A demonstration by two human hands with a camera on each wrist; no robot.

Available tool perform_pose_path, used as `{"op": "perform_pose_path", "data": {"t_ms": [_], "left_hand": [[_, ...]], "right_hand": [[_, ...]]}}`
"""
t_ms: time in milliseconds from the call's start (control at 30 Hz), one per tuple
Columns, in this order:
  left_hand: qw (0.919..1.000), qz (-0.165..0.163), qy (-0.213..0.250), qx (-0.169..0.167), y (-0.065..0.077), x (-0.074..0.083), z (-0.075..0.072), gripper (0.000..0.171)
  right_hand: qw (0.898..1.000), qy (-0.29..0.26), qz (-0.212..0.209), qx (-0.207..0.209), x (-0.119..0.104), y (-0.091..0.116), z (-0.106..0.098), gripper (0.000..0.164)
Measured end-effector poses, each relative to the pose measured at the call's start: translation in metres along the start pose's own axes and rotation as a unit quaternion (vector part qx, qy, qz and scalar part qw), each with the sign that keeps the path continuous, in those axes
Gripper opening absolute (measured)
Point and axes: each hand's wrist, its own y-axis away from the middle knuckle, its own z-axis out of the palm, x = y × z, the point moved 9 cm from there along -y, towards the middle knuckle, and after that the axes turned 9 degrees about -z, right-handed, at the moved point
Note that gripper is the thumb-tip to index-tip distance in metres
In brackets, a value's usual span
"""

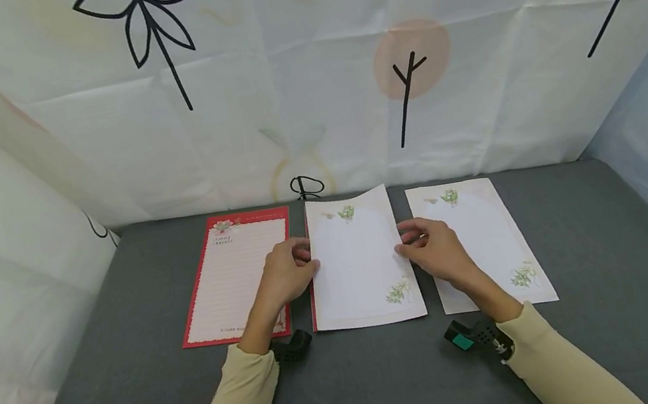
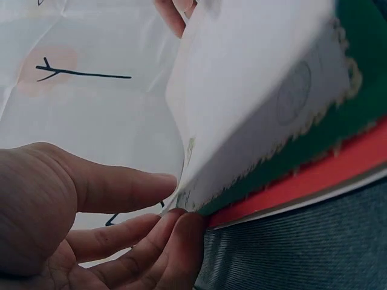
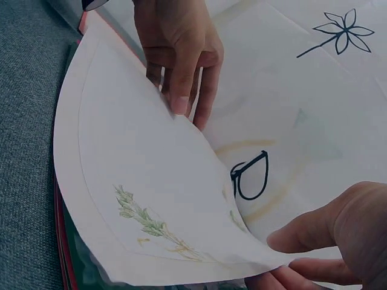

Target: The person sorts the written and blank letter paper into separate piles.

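Note:
A white sheet of stationery paper (image 1: 359, 260) with green sprigs in two corners lies in the middle, its edges raised and bowed. My left hand (image 1: 287, 275) pinches its left edge between thumb and fingers. At the opposite edge my right hand (image 1: 433, 248) pinches the paper in the same way; the right wrist view shows the sheet (image 3: 139, 145) curving up between both hands. Beneath it, in the left wrist view, are a green-bordered sheet (image 2: 363, 66) and red paper (image 2: 314, 175). The head view leaves most of these lower sheets hidden.
A red-bordered, lined sheet (image 1: 228, 281) lies to the left, partly under my left forearm. On the right lies another white sprig-printed sheet (image 1: 471, 207), overlapped by my right hand and forearm. The dark grey tabletop (image 1: 378, 384) ends at a patterned white cloth (image 1: 297, 114) behind.

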Motion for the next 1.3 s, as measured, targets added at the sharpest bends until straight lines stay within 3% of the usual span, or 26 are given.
{"op": "perform_pose_path", "data": {"t_ms": [367, 733, 967, 1300], "left_hand": [[0.9991, 0.014, 0.038, 0.007, -0.001, 0.001, -0.002, 0.034], [0.9972, 0.022, 0.070, 0.012, -0.001, 0.005, -0.005, 0.039], [0.9942, 0.032, 0.103, 0.005, 0.002, 0.011, -0.006, 0.040], [0.9883, 0.052, 0.144, 0.004, 0.005, 0.014, -0.004, 0.042]], "right_hand": [[0.996, -0.087, 0.000, 0.022, 0.003, 0.000, -0.003, 0.041], [0.994, -0.100, -0.010, 0.045, -0.003, 0.003, -0.015, 0.045], [0.990, -0.124, 0.013, 0.059, 0.004, 0.009, -0.020, 0.046], [0.988, -0.142, 0.007, 0.068, 0.007, 0.009, -0.025, 0.045]]}}
